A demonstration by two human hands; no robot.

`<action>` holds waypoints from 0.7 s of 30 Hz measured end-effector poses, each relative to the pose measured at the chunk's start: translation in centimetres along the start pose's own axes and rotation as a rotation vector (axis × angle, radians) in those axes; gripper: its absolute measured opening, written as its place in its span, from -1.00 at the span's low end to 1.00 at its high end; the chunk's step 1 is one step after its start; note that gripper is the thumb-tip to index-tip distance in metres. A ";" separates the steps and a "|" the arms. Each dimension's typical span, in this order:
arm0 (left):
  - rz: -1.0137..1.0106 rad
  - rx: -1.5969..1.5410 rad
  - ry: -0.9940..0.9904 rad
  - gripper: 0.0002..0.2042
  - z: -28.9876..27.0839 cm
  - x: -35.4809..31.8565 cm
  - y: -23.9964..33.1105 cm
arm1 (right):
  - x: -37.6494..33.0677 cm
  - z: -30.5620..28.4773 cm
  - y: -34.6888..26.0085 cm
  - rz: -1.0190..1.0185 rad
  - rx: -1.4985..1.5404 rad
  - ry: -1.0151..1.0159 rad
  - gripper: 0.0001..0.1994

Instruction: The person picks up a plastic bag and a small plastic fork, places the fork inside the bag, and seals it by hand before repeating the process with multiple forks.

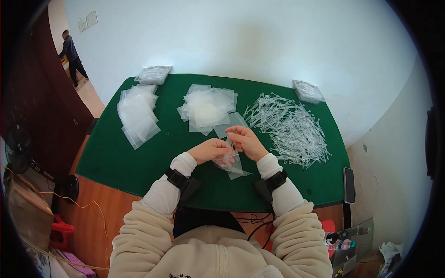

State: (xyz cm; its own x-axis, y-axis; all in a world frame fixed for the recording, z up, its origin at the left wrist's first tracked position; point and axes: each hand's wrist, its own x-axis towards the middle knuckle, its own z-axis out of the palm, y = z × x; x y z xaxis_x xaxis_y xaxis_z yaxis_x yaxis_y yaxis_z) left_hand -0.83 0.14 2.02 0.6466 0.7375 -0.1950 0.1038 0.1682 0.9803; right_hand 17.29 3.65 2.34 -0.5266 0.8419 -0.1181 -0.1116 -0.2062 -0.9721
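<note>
Plastic bag (233, 162), small, clear and flat, sits between both hands above the green mat's (139, 157) near middle. Left hand (211, 150) pinches the bag's top edge; right hand (248, 141) grips the same bag from the other side, fingertips at its opening; can't tell what's inside. A few loose bags lie under it. Middle pile of clear bags (207, 107), messy, glossy. Left pile of bags (137, 113), fanned. Heap of thin white plastic sticks (292, 127) on the right. Two wrapped packs (153, 74) (308, 91) at the far edge. Dark phone (349, 185) at the mat's right edge.
</note>
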 end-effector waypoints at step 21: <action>0.075 -0.153 0.197 -0.77 0.1 -0.4 0.6 | 0.3 -1.5 0.3 -0.139 -0.280 0.044 -0.85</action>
State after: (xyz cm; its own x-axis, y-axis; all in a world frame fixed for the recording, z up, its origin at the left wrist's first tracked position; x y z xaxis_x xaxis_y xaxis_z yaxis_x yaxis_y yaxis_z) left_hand -0.95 -0.10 2.65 0.4869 0.8623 -0.1388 -0.0643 0.1939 0.9789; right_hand 18.38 4.58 1.75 -0.4853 0.8742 0.0174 0.0597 0.0531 -0.9968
